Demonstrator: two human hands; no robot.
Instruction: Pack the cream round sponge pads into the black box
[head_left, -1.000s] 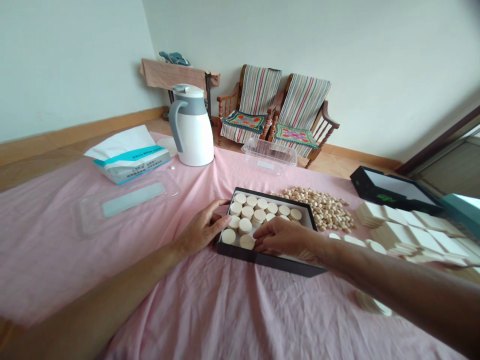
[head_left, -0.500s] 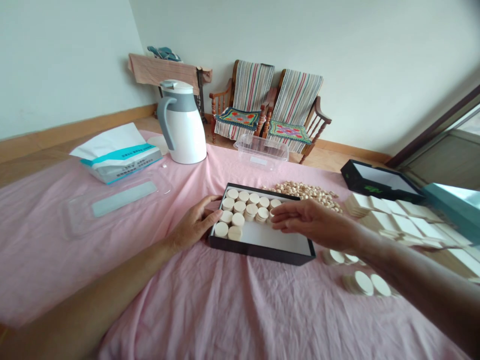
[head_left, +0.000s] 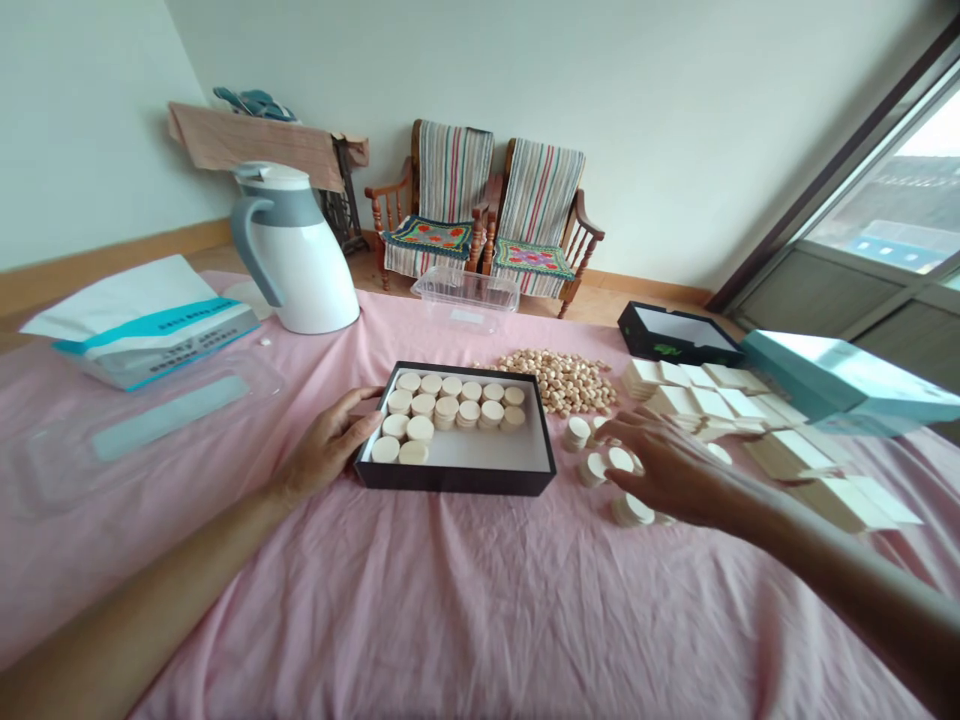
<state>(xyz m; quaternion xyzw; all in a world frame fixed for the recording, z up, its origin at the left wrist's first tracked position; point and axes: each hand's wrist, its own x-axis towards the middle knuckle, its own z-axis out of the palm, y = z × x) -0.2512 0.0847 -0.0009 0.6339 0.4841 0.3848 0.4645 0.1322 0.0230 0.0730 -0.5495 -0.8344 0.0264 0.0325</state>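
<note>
The left hand's grip (head_left: 326,445) lies open on the black box (head_left: 454,481), and the right hand's wide grip (head_left: 667,465) could tip the round discs (head_left: 628,510).

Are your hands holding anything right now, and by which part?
Nothing seems gripped: the left hand rests against the rim of the black rectangular box, and the open right hand hovers over cream round discs.

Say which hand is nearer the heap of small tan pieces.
Right: the right hand is in front of and right of the heap of small tan pieces; the left hand is farther off, against the left side of the black box.
</note>
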